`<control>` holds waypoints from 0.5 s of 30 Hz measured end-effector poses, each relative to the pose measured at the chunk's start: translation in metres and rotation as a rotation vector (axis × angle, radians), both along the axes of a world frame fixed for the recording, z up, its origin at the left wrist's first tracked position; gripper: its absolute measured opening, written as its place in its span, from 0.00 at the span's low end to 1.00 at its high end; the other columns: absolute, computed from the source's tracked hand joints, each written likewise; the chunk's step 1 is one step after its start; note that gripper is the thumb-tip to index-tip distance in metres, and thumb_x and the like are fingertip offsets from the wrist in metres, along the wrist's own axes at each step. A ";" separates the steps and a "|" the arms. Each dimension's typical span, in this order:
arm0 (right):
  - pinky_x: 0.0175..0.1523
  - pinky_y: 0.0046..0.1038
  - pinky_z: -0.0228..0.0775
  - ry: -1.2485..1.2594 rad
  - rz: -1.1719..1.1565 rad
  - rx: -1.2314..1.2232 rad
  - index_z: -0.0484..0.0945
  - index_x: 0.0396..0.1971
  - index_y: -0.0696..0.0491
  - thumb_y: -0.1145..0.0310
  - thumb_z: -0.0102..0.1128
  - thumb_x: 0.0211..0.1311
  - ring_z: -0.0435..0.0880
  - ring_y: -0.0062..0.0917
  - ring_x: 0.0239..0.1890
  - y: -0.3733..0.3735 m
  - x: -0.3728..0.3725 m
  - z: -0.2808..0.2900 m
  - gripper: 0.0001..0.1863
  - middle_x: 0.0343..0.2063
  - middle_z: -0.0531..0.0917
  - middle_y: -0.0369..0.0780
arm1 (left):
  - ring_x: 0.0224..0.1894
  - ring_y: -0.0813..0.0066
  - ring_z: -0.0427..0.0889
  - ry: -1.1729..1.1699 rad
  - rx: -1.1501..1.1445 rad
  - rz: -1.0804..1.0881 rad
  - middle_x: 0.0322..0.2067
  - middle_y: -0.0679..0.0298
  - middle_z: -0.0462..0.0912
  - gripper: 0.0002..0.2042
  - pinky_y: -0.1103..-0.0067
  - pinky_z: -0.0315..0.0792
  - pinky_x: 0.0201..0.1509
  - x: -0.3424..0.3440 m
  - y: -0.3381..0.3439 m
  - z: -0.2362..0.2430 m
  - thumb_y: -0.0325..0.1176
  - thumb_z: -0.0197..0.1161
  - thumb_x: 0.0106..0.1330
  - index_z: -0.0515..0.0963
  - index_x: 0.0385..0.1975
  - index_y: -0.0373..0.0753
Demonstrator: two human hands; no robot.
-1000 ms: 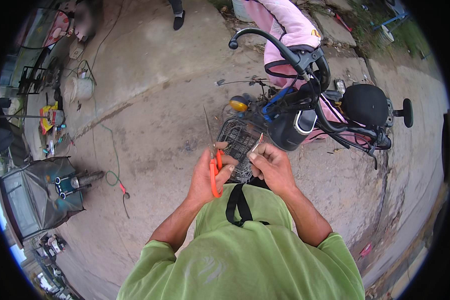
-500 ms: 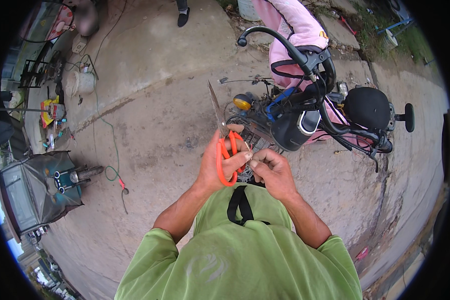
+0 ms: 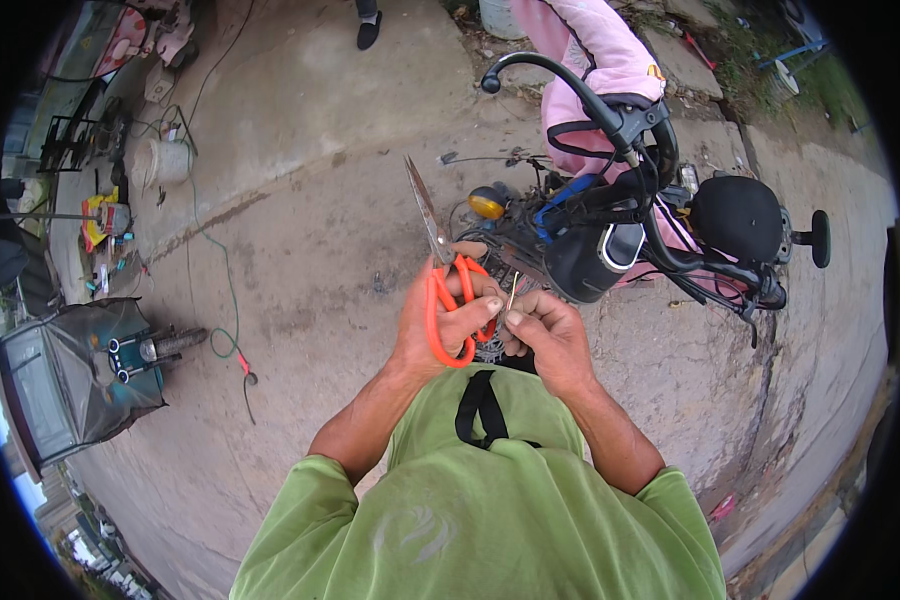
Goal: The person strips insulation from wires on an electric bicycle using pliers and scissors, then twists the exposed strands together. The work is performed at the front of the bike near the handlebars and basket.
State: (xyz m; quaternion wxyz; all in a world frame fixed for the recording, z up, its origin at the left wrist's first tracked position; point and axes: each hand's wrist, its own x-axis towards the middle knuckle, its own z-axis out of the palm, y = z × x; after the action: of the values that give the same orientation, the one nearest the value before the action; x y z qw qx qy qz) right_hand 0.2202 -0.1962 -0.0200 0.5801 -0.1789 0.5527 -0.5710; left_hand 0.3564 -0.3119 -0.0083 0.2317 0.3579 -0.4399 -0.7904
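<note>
Frame centre: left hand [image 3: 452,326] grips orange-handled scissors [image 3: 443,250], fingers curled; right hand [image 3: 552,340] pinches thin piece [image 3: 513,289]. Upper right: handlebar [image 3: 591,98].

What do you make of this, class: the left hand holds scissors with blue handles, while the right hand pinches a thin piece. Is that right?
Not quite: the handles of the scissors are orange, not blue, as the head view shows. The rest stands: the left hand holds the scissors, and the right hand pinches a thin piece.
</note>
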 end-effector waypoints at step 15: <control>0.32 0.20 0.70 0.096 0.066 -0.014 0.77 0.36 0.57 0.67 0.58 0.69 0.78 0.14 0.27 0.000 -0.002 0.000 0.08 0.27 0.81 0.34 | 0.36 0.77 0.80 0.050 -0.021 -0.076 0.35 0.61 0.82 0.29 0.77 0.75 0.40 0.004 -0.003 -0.008 0.23 0.65 0.59 0.61 0.61 0.30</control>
State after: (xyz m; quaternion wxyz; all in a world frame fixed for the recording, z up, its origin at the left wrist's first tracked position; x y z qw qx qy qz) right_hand 0.2178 -0.1959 -0.0195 0.5700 -0.2283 0.5697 -0.5462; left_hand 0.3602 -0.3149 -0.0161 0.2163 0.3187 -0.4554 -0.8027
